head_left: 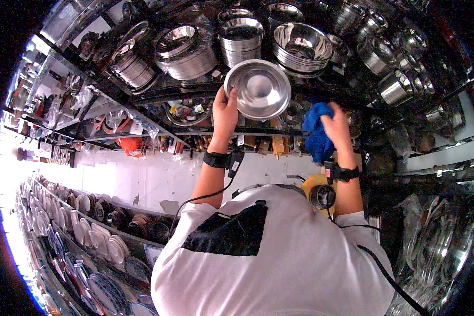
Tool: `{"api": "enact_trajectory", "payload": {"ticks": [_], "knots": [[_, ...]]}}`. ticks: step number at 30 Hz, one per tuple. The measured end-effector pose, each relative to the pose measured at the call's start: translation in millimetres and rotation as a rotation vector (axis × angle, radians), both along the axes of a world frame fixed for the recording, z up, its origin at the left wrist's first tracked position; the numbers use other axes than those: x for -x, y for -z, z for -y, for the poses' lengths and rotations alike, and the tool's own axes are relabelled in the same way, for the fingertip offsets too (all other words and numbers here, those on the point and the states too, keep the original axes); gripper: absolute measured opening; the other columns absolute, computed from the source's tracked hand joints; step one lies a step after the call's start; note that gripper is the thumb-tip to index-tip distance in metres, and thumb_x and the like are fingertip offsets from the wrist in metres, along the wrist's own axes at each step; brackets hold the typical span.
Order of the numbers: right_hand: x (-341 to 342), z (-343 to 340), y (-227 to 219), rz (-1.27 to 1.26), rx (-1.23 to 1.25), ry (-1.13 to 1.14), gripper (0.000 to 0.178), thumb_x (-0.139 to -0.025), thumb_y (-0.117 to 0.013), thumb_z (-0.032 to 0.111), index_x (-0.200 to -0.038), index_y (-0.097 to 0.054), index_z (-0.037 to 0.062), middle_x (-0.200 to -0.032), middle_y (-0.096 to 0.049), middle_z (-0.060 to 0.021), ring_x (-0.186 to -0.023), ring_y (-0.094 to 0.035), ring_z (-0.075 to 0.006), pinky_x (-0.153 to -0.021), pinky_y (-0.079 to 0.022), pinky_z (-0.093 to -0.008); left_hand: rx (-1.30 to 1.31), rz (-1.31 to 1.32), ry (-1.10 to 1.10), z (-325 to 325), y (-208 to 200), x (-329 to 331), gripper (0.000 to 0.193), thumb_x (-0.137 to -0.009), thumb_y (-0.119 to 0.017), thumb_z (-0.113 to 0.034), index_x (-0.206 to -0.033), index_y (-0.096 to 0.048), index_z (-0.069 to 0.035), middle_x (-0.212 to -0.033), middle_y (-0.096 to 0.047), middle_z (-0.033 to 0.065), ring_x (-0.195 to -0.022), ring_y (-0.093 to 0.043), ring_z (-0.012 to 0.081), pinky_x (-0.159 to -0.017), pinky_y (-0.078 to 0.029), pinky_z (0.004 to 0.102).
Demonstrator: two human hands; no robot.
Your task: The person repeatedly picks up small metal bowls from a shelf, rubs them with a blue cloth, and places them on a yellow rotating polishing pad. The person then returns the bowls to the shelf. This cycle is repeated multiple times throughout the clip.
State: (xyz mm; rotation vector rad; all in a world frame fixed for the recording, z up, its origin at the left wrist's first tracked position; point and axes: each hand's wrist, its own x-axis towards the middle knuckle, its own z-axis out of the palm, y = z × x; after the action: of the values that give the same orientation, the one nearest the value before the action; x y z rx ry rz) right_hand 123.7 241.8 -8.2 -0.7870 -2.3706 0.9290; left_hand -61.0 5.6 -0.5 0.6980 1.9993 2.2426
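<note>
My left hand [226, 115] is closed on the left rim of a shiny steel bowl [260, 89], thumb over the edge. The bowl is tipped so its inside shows, just in front of the shelf edge. To the right of it, my right hand [337, 124] grips a bunched blue cloth [317, 138], part of which hangs down below the fingers. Cloth and bowl are apart. Straight behind the bowl stands a stack of steel pots [241, 42], and at its right a stack of wide steel bowls [303, 47].
More stacked steelware stands along the shelf, including a plastic-wrapped stack [186, 55] and steel containers [134, 66] at the left. A lower shelf holds a dish of small packets [188, 111]. Racked plates [108, 242] line the lower left. A yellow object [315, 185] sits beside my right forearm.
</note>
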Motion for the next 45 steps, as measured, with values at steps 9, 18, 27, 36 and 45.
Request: {"api": "enact_trajectory", "payload": {"ticks": [9,18,27,36,45], "knots": [[16.8,4.9,14.8,-0.756,1.136,-0.044,0.04,-0.089,-0.038,0.036,-0.116,-0.051,0.0082,-0.112,-0.057,-0.0052,-0.102,-0.054,-0.0225,-0.086,-0.045,-0.0395,-0.027,0.358,0.327,-27.0,22.5,-43.3,0.039,-0.082,-0.052,0.002,-0.12,-0.042,0.0,-0.108,-0.055,0.0106,-0.094,-0.054,0.018,-0.08,-0.046,0.0286],[45.6,30.9,56.9,-0.337,0.892,-0.415,0.046,-0.086,-0.05,0.023,-0.128,-0.039,0.0082,-0.123,-0.048,-0.0072,-0.112,-0.048,-0.0234,-0.094,-0.038,-0.0396,-0.199,0.569,0.505,-41.8,23.5,-70.5,0.031,-0.087,-0.05,-0.006,-0.116,-0.041,-0.003,-0.104,-0.055,0.0071,-0.092,-0.055,0.0172,-0.077,-0.048,0.031],[-8.3,9.4,25.5,-0.524,1.053,-0.367,0.04,-0.084,-0.052,0.014,-0.123,-0.046,0.0095,-0.116,-0.053,-0.0043,-0.102,-0.051,-0.0161,-0.089,-0.04,-0.0315,0.084,0.13,0.069,-26.1,30.5,-19.2,0.024,-0.086,-0.048,-0.005,-0.109,-0.046,0.002,-0.101,-0.056,0.0082,-0.089,-0.05,0.0149,-0.081,-0.04,0.0261],[-51.6,-104.2,-43.7,-1.008,0.76,0.109,0.036,-0.083,-0.054,0.017,-0.117,-0.049,0.0052,-0.111,-0.056,-0.0084,-0.098,-0.056,-0.0229,-0.086,-0.045,-0.0388,-0.091,0.522,0.296,-44.6,19.1,-53.8,0.046,-0.083,-0.051,-0.003,-0.127,-0.037,-0.003,-0.114,-0.052,0.0072,-0.098,-0.052,0.0135,-0.078,-0.045,0.025],[-16.6,-195.0,-27.0,-0.244,-0.201,0.205,0.044,-0.073,-0.065,0.016,-0.113,-0.05,0.0037,-0.115,-0.052,-0.0216,-0.106,-0.05,-0.0358,-0.09,-0.041,-0.0381,-0.138,0.612,0.437,-111.2,-9.1,-78.3,0.047,-0.083,-0.05,0.0,-0.127,-0.035,-0.005,-0.106,-0.053,0.0062,-0.094,-0.055,0.0144,-0.07,-0.05,0.0267]]}}
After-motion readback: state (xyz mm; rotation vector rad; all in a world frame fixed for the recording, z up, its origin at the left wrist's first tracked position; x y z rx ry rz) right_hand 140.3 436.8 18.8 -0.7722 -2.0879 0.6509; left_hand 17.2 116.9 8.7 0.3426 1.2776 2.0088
